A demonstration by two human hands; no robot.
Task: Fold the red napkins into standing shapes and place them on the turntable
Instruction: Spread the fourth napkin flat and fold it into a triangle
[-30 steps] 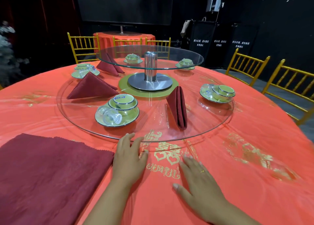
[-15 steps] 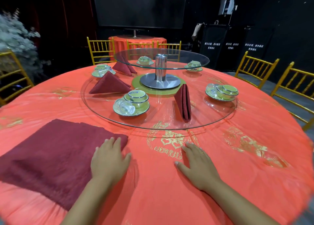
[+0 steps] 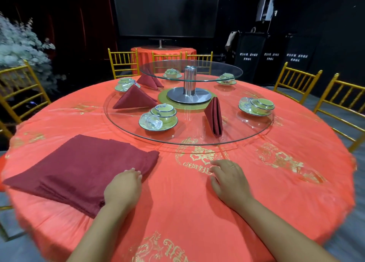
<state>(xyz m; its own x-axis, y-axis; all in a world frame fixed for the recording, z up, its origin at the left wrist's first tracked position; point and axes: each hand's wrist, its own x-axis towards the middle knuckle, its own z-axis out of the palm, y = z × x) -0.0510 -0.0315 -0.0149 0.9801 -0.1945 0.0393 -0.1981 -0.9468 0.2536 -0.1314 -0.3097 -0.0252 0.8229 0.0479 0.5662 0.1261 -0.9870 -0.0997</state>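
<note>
At the near left, a stack of flat red napkins (image 3: 79,168) is lying unfolded, so much of the folding seems to be waiting. The left hand (image 3: 123,188) is touching the stack's near right corner with bent fingers, though I cannot tell whether they are pinching a layer. Farther right, three folded napkins (image 3: 134,99) (image 3: 150,80) (image 3: 214,116) are already standing on the far glass turntable (image 3: 256,135), while the right hand (image 3: 229,180) is resting loosely on the tablecloth (image 3: 276,192), holding nothing, well apart from the stack.
</note>
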